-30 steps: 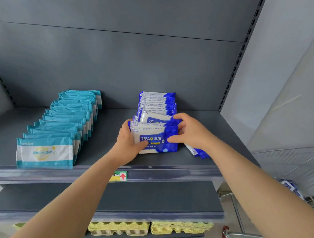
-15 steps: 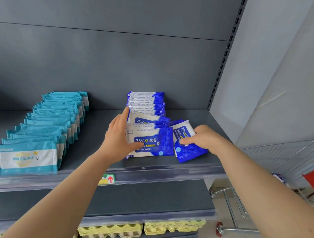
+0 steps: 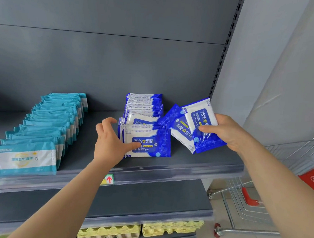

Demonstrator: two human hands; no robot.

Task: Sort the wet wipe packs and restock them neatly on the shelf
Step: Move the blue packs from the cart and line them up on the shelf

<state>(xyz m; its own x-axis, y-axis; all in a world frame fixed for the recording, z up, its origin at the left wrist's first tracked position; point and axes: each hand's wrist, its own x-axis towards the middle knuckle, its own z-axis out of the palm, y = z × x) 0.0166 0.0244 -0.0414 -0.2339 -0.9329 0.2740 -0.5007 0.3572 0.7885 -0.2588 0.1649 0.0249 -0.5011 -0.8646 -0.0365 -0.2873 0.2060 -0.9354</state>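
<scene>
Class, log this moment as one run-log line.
left hand: thumb on front pack | right hand: grips two loose packs | stage: restocking blue row

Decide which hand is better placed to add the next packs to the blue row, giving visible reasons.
Right. The right hand grips two blue packs beside the blue row; the left hand only touches the front pack with its thumb.

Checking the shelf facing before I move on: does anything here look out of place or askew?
Yes. The two blue packs in the right hand are tilted on end beside the blue row, one with its print upside down. The teal row looks even.
</scene>
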